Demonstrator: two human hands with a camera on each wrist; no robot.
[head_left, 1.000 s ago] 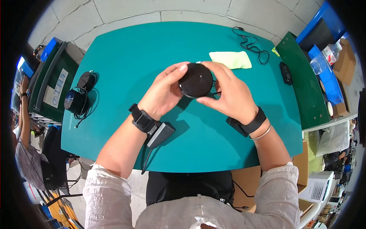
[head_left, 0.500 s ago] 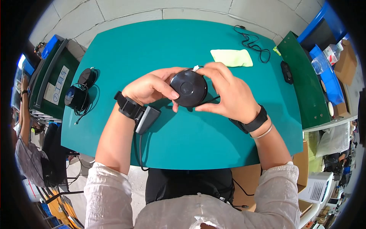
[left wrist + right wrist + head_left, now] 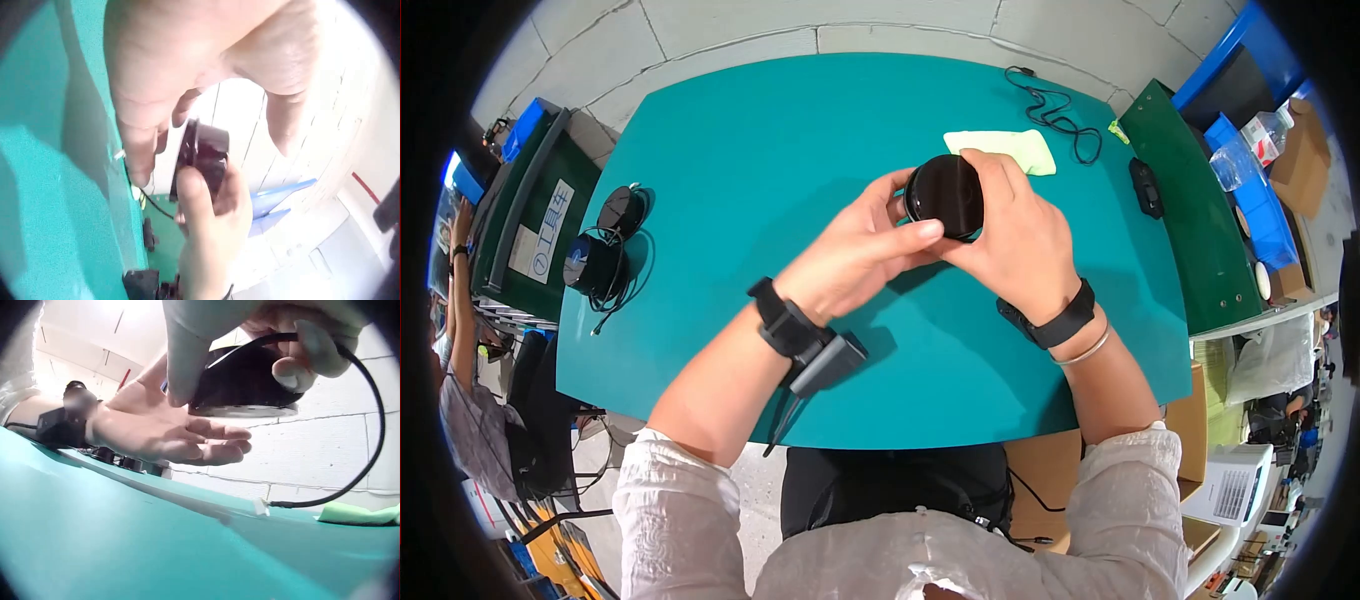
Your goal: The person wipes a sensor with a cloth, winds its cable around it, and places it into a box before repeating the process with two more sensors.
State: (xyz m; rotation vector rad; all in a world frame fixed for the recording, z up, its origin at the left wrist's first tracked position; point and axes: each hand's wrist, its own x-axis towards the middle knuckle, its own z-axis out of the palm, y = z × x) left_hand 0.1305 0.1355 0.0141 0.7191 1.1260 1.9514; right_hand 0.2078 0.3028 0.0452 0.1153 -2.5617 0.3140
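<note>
A round black puck-shaped device [image 3: 945, 196] is held up over the table between my two hands. My right hand [image 3: 1026, 228] grips its edge, thumb on the near side and fingers around the far side. From the device a black cable [image 3: 379, 434] loops down to a small white-tipped end [image 3: 261, 507]. My left hand [image 3: 852, 250] is beside the device with its fingers extended. In the right wrist view the left palm faces the device's rim from below, and in the left wrist view its thumb and fingers stand apart from the device.
Two more black round devices with cables, one behind [image 3: 622, 211] and one nearer [image 3: 590, 264], stand at the table's left. A yellow-green cloth [image 3: 1005, 152], a black cable [image 3: 1050, 110] and a small black object [image 3: 1146, 188] lie on the right side. Green cabinets flank the green table [image 3: 730, 150].
The device was turned to show its ringed face, then turned back and moved right. My left hand's fingers and thumb held its rim earlier and have now come off it.
</note>
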